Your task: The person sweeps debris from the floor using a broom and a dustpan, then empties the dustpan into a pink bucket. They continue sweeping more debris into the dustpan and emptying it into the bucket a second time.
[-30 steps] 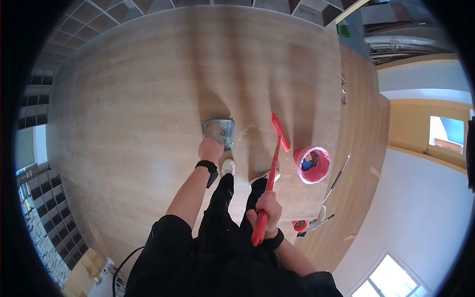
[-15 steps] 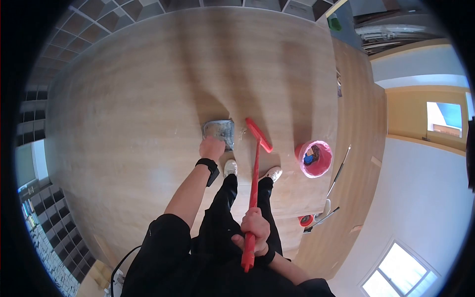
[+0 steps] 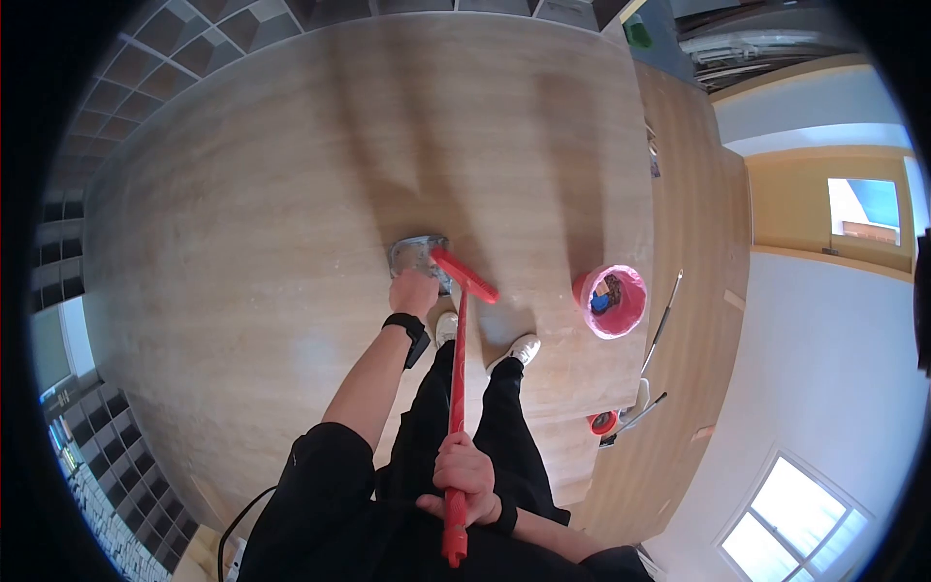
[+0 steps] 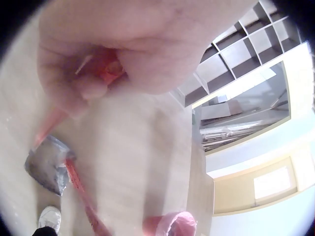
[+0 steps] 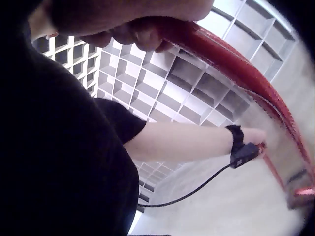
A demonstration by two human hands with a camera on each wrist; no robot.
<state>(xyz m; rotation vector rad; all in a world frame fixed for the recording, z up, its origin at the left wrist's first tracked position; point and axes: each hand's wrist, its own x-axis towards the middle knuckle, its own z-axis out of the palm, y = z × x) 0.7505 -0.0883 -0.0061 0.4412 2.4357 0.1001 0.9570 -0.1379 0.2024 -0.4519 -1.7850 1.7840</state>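
My left hand (image 3: 414,293) grips the red handle of a long-handled dustpan with a grey pan (image 3: 411,254). In the left wrist view, the curled fingers (image 4: 74,93) wrap that handle, and the pan (image 4: 47,164) rests on the floor below. My right hand (image 3: 464,475) holds a red broom (image 3: 459,369) near the top of its handle. The broom head (image 3: 470,279) slants across the dustpan's right edge, overlapping it in the head view. In the right wrist view, the red broom handle (image 5: 221,54) runs from under the fingers toward the lower right.
A bin with a pink liner (image 3: 635,312), holding some rubbish, stands to the right on the wooden floor (image 3: 242,194). Beyond it lie long poles (image 3: 662,325) and a small red container (image 3: 602,423). Cubby shelves (image 3: 194,48) line the far and left sides. White shoes (image 3: 514,355) stand behind the broom head.
The broom head has swept left from near the bin to the dustpan's edge, with my right hand moving left and closer to my body. The dustpan and left hand have stayed nearly in place.
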